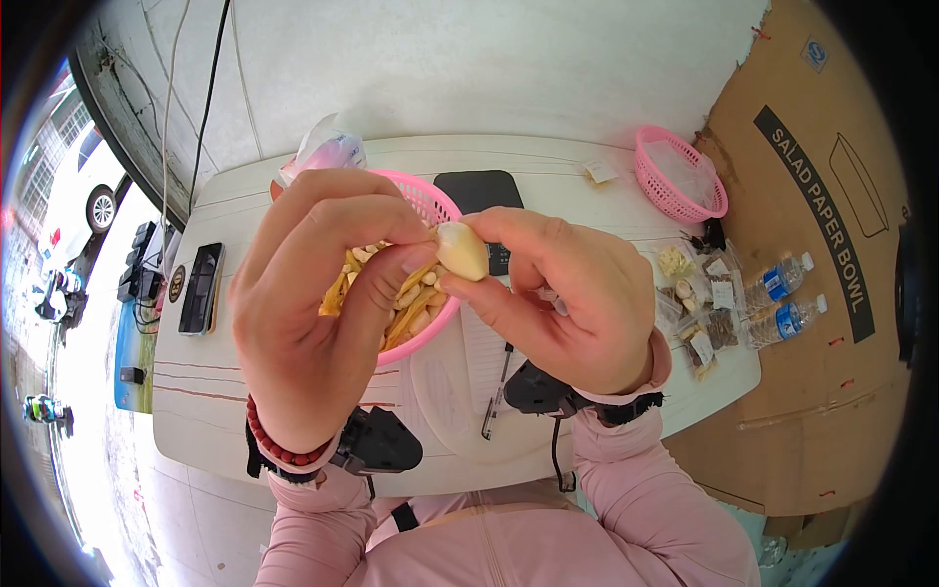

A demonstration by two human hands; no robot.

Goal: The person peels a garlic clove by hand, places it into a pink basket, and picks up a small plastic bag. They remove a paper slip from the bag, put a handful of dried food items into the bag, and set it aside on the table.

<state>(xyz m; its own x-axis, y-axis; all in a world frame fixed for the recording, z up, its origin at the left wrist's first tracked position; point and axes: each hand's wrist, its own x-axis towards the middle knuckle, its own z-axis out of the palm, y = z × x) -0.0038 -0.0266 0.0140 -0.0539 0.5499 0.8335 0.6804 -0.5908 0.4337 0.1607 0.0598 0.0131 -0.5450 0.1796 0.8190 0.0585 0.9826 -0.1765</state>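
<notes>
Held up close to the camera is a pale cream, clove-shaped piece (462, 250), smooth and pointed at its lower end, much like a garlic clove. The thumb and index finger of my right hand (577, 284) pinch it from the right. From the left, the fingertips of my left hand (323, 284) are closed against its edge. Below and behind the hands, partly hidden by the left one, stands a pink basket (452, 318) with yellow strips and whitish pieces (416, 311) in it.
A black flat device (479, 188) lies behind the hands. On the white table (577, 460) are a pen (497, 391), a phone (201, 289), a second pink basket (675, 201), small plastic bags (722, 293) and water bottles (787, 321). A large cardboard sheet (782, 411) stands at right.
</notes>
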